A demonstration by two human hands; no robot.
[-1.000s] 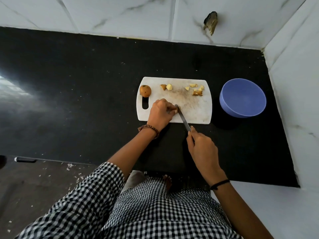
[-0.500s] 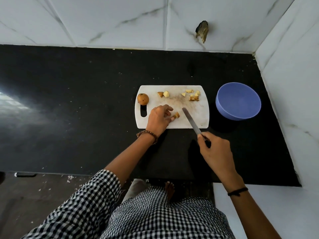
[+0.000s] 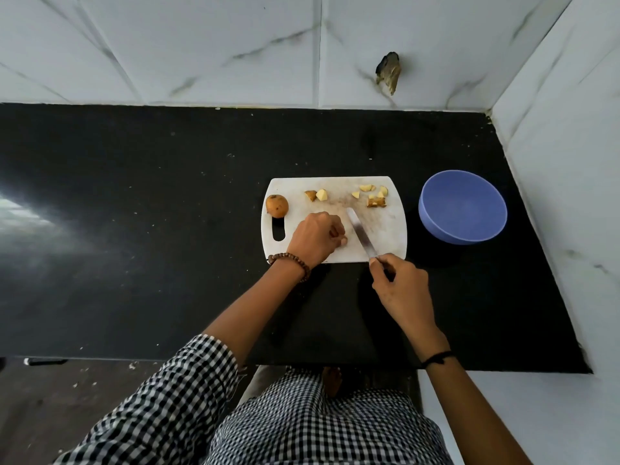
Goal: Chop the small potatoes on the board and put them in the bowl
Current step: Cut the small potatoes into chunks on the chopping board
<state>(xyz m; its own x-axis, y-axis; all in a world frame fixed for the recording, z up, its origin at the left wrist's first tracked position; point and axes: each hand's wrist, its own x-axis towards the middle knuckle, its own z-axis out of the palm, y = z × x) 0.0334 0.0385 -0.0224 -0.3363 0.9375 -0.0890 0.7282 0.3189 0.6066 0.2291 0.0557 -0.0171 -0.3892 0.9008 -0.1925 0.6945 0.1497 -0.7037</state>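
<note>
A white cutting board [image 3: 389, 226] lies on the black counter. One whole small potato [image 3: 277, 205] sits at its left end above the handle slot. Cut potato chunks [image 3: 316, 195] lie along the far edge, with more potato pieces [image 3: 375, 195] near the right corner. My left hand [image 3: 316, 237] rests on the board's near half, fingers curled over a potato piece that is mostly hidden. My right hand [image 3: 404, 292] grips the handle of a knife [image 3: 360, 235], whose blade lies across the board just right of my left hand. An empty blue bowl [image 3: 462, 206] stands right of the board.
White marble-look tiled walls close the counter at the back and right. A dark chipped hole [image 3: 389, 71] marks the back wall. The counter's front edge runs just under my forearms. The floor shows below at left.
The knife has moved back toward my left hand, its blade now lying further onto the board. My left fingers have closed over the potato piece, which showed half a second ago.
</note>
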